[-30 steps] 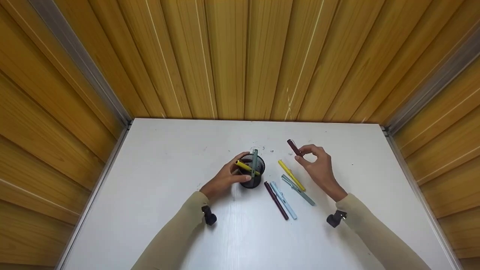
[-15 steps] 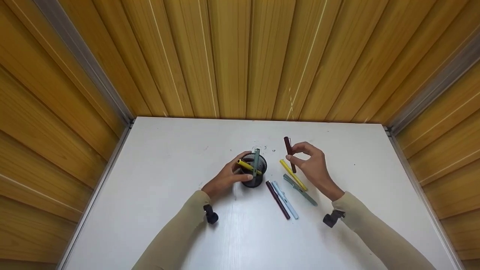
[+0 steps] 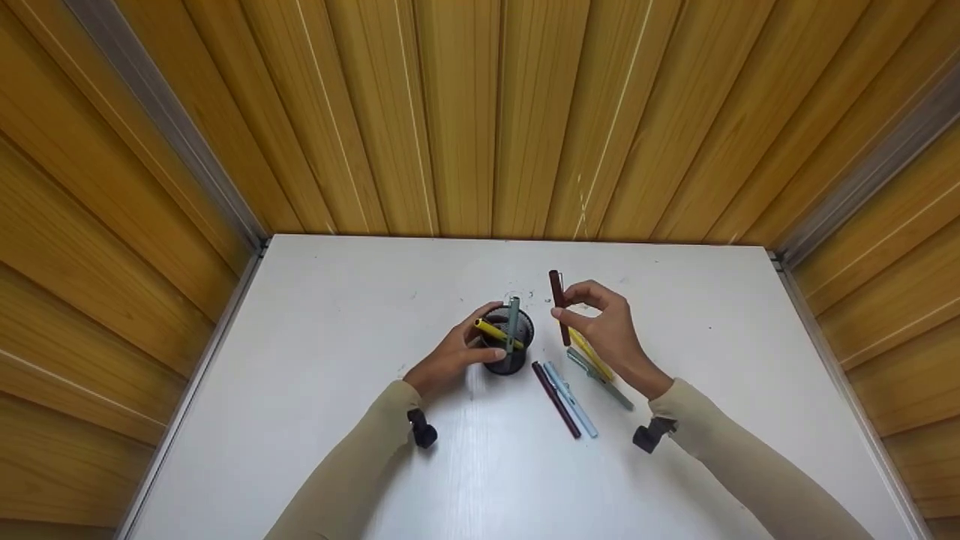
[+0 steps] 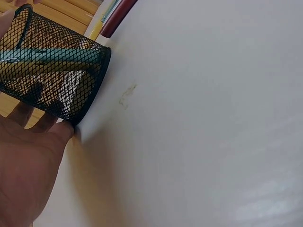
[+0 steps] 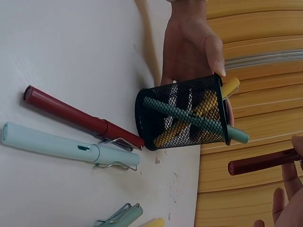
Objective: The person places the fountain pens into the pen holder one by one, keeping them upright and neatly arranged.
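My left hand (image 3: 450, 358) grips a black mesh pen cup (image 5: 182, 116) that stands on the table, fingers and thumb around its side. Inside the cup lean a green pen (image 3: 513, 322) and a yellow pen (image 3: 491, 330). Between thumb and fingertips my right hand (image 3: 611, 330) pinches a dark red pen (image 3: 559, 304), held nearly upright above the table, to the right of the cup and apart from it. In the right wrist view this dark red pen (image 5: 260, 163) points toward the cup's open side.
On the white table (image 3: 337, 315), right of the cup, lie another dark red pen (image 3: 556, 401), a light blue pen (image 3: 571, 401), a green pen (image 3: 611, 386) and a yellow pen (image 3: 589, 351), partly behind the right hand. Wood-look panels (image 3: 457, 120) rise behind the table.
My right hand has moved left toward the cup, and the dark red pen in it has turned from slanted to nearly upright. The left hand and the cup have stayed in place.
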The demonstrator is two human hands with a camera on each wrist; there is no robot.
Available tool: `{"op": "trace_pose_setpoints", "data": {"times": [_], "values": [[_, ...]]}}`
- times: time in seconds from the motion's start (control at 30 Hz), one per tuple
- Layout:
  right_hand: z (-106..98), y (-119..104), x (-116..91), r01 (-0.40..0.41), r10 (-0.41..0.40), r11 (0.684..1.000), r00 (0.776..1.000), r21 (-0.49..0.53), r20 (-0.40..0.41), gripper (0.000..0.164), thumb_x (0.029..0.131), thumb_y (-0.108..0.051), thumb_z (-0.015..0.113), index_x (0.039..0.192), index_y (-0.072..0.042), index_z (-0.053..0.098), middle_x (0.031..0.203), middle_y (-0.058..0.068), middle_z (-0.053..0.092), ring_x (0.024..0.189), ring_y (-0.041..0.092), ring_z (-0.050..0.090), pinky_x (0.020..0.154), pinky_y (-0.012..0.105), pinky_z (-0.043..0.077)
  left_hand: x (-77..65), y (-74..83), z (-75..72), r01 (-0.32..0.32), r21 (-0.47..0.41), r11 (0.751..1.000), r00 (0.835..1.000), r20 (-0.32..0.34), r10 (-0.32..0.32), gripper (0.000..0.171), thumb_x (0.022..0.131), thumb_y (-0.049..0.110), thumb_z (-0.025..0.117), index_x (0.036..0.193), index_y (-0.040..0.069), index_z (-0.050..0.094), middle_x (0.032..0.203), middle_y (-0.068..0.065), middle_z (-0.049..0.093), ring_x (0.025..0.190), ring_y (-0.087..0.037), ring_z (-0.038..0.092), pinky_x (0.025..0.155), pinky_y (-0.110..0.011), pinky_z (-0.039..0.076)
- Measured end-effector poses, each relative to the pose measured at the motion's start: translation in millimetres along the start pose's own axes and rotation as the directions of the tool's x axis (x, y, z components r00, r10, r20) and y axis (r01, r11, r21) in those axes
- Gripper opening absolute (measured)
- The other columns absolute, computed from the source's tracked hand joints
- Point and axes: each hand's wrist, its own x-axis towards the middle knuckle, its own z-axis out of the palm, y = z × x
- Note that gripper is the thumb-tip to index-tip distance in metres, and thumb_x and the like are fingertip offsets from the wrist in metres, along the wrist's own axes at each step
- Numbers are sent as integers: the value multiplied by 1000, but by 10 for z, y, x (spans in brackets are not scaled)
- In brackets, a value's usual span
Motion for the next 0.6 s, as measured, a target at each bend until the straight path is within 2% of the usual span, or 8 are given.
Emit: {"op": "trace_pose_setpoints", "data": {"times": [0.13,0.33,0.43,0.6], "values": [[69,-16,15,5,-5,1000,1000,8,8,24,95,-8,87,116,-6,76,112,11,77,117,28,71,120,63,36,9,-5,2,-1,10,1000,1000,-4,1,86,101,26,79,174,32,34,169,1,45,166,-36,26,134,-58,16],[165,-51,49,-3,2,999,1000,42,22,23,96,-12,87,116,-10,77,113,8,77,122,27,69,121,64,34,22,-21,-8,1,10,1000,1000,-5,-1,83,101,28,80,171,41,38,167,0,47,164,-34,31,133,-60,18],[214,-65,71,-2,1,999,1000,53,23,23,96,-14,88,116,-10,77,113,8,77,122,26,69,120,61,37,19,-11,-6,-7,8,1000,1000,-6,7,82,101,28,79,171,41,38,168,-1,47,164,-34,31,133,-60,18],[292,-70,108,20,-21,999,1000,40,7,22,96,-14,88,115,-10,78,111,7,77,116,25,70,118,58,41,12,8,2,8,-6,1000,1000,-8,-8,82,100,29,80,170,43,40,170,0,45,166,-36,26,134,-61,14]]}}
